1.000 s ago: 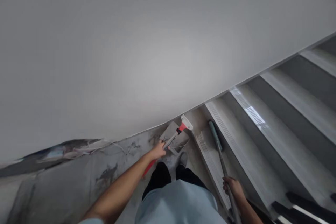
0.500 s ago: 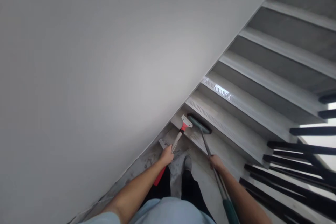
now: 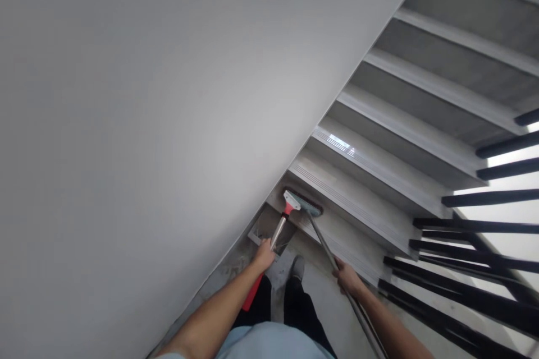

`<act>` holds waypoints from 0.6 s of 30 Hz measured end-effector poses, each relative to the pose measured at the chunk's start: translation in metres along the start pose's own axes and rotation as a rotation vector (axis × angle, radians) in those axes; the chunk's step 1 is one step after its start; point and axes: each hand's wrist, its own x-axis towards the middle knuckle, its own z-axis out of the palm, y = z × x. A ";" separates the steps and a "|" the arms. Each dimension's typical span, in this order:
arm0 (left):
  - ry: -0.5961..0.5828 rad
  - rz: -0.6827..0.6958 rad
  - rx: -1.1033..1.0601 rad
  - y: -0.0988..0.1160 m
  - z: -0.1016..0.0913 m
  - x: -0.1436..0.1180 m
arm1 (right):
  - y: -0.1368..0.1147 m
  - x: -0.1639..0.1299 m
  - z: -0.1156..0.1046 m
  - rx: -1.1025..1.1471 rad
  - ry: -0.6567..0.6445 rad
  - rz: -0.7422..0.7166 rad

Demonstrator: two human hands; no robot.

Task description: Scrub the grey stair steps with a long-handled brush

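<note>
Stairwell, foot of flight; both hands busy with long-handled tools.

Grey stone-look stairs [image 3: 379, 179], glossy treads with ribbed nosing strips, climbing to upper right. Plain white wall [image 3: 147, 95] along left side. Black railing [image 3: 475, 269] bars at right. Floor [image 3: 328, 297] pale, smudged with grey residue near wall. Left hand [image 3: 264, 253] clamped round scraper [image 3: 283, 221]: metal shaft, red collar and red grip end, pale flat blade head resting at lowest step by wall. Grey dustpan [image 3: 263, 227] just beside that hand, against wall. Right hand [image 3: 347, 277] closed on broom [image 3: 320, 233]: thin metal pole, teal head lying on first tread, touching scraper blade.
</note>
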 end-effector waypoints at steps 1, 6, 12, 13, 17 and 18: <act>0.008 -0.006 -0.014 -0.002 0.000 -0.001 | -0.002 0.000 -0.002 0.021 0.012 0.007; 0.104 -0.025 -0.112 -0.010 -0.001 -0.003 | -0.068 0.028 0.001 -0.066 0.042 -0.018; 0.150 0.007 -0.121 -0.009 -0.004 -0.002 | -0.058 0.021 0.007 -0.120 -0.041 -0.062; 0.141 0.014 -0.112 -0.009 -0.004 -0.003 | -0.051 0.018 0.006 -0.089 -0.032 -0.047; 0.076 0.030 -0.071 -0.006 -0.001 -0.007 | -0.070 0.025 0.003 -0.139 0.035 -0.022; 0.059 0.031 -0.060 -0.006 -0.002 -0.008 | -0.081 0.030 0.002 -0.195 0.041 -0.038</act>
